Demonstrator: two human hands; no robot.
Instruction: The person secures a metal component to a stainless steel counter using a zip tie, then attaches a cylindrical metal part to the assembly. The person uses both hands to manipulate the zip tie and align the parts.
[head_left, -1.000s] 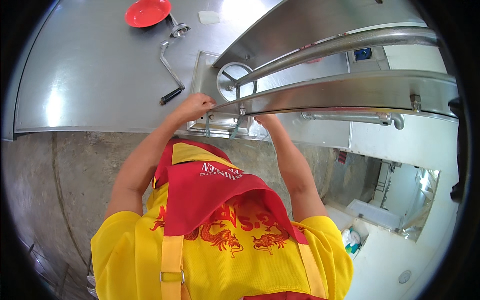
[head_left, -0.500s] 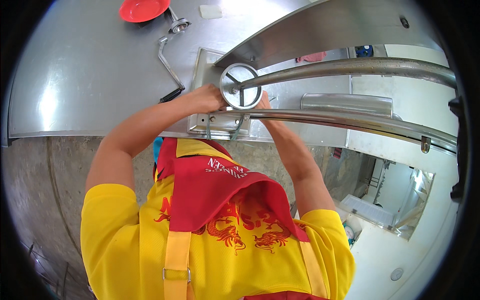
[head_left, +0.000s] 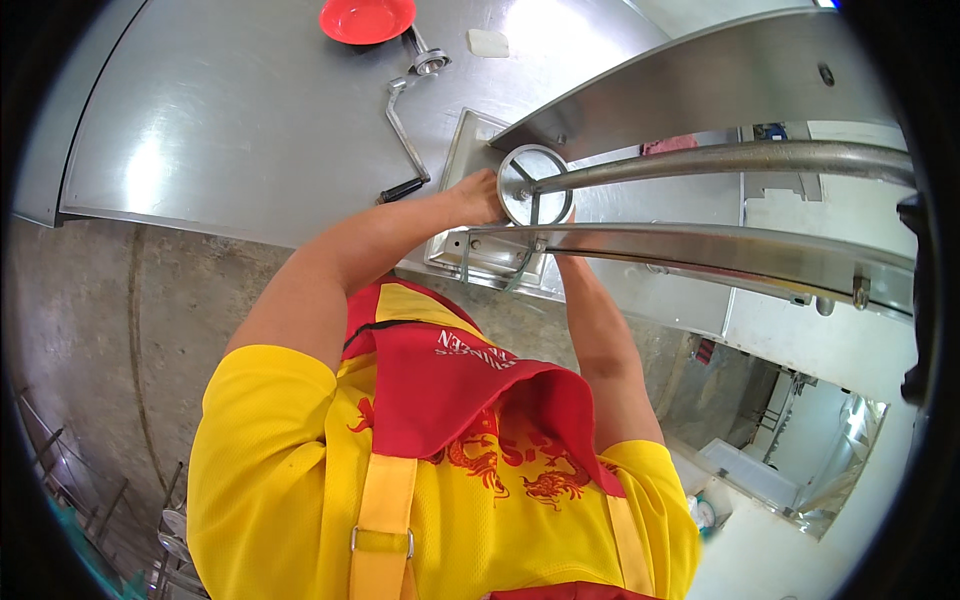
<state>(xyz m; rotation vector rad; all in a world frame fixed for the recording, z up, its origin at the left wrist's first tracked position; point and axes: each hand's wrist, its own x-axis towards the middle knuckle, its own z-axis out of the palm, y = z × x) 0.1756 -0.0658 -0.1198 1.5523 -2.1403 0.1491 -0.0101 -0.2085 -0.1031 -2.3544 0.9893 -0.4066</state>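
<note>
A steel stand with two long rails [head_left: 720, 250] and a threaded-looking rod [head_left: 740, 160] ends in a round spoked plate [head_left: 518, 188] above a shallow steel base [head_left: 452, 160]. Beside the plate's left edge is my left hand [head_left: 480, 196], its fingers hidden behind the plate. My right hand [head_left: 571, 214] shows only as a sliver between the plate's right edge and the near rail. What either hand holds, if anything, is out of sight. Left of the base lies a metal crank with a black grip [head_left: 403, 190].
Farther back on the steel table [head_left: 250, 120] are a red bowl [head_left: 367, 18], a metal ring-ended fitting [head_left: 430, 62] and a flat white piece [head_left: 488, 43]. A reddish cloth [head_left: 668, 146] lies behind the rod. Thin cords [head_left: 520, 270] hang from the near rail.
The whole view has shifted and tilted, so the table and stand appear farther right and lower. Both hands stay beside the round plate. A steel cylinder seen before is now mostly behind the near rail.
</note>
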